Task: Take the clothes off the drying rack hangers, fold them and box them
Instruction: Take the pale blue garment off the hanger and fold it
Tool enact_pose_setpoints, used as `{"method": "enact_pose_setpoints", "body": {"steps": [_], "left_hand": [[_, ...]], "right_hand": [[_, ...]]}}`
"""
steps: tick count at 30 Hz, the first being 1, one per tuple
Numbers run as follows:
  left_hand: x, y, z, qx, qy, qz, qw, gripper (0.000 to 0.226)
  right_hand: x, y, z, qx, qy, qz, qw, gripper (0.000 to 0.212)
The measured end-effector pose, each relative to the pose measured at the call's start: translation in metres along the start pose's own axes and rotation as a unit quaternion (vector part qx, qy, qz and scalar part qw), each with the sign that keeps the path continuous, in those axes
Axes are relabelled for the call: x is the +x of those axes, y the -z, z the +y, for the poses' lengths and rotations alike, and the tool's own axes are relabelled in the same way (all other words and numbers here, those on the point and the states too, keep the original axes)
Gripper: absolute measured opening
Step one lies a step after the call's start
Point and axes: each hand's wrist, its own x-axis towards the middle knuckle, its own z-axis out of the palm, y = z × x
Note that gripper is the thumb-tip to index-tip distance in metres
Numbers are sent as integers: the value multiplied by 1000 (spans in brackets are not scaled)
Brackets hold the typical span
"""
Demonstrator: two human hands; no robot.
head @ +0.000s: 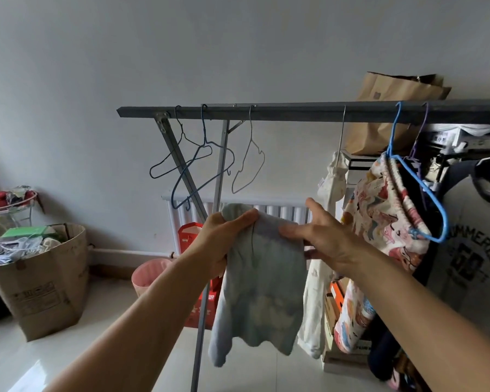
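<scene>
1. While you hold the pale blue fleece baby top (pixel 262 284) up in front of the grey metal drying rack bar (pixel 309 112), it hangs clear of the floor.
2. Your left hand (pixel 224 236) grips its top-left edge, thumb curled over the fabric.
3. Your right hand (pixel 327 239) pinches the top-right edge, thumb raised.
4. Three bare wire hangers (pixel 204 162) hang on the bar, left of the top.
5. Cartoon-print garment (pixel 379 222) hangs on a blue hanger (pixel 425 190) to the right; brown cardboard box (pixel 44 281) sits on the floor, far left.
</scene>
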Motion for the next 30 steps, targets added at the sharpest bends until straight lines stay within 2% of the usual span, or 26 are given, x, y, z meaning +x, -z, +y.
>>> {"method": "enact_pose_setpoints", "body": {"steps": [2,4,6,7,9,11,13,15,18,19,20,22,25,28,30], "left_hand": [[4,0,0,37,-18,44,998,35],[8,3,-2,53,-33,76,995,47],[7,5,-1,58,-46,67,995,41],[7,6,0,52,-53,52,996,32],[3,4,6,46,-58,16,997,20],[3,6,10,58,-63,-41,996,28],[4,13,17,107,-62,-97,988,43],[5,20,22,232,-84,-122,961,41],[10,23,29,412,-138,-89,896,7],[12,24,30,421,-148,-86,891,14],[14,25,32,413,-155,-87,893,21],[13,26,35,336,-159,-94,924,20],[7,16,33,193,-143,-70,968,25],[5,4,19,47,-49,-19,997,44],[3,1,10,38,-14,-48,998,59]], "right_hand": [[-1,1,4,12,29,-1,999,86],[-1,1,2,24,52,13,998,55],[-3,2,-1,50,57,6,997,32],[-4,3,-1,57,61,-9,996,29],[-9,5,-2,17,69,-35,997,45],[-14,4,-3,-53,85,-39,994,41],[-14,3,-4,-123,121,9,985,35],[-13,3,-4,-185,154,59,969,33],[-14,6,-8,-247,200,116,941,25],[-16,7,-10,-246,217,121,937,22],[-16,9,-13,-240,235,121,934,20],[-17,14,-18,-213,247,117,938,22],[-16,18,-24,-94,199,74,973,39],[-13,17,-26,-2,171,52,984,58],[-11,15,-25,2,178,71,981,46]]}}
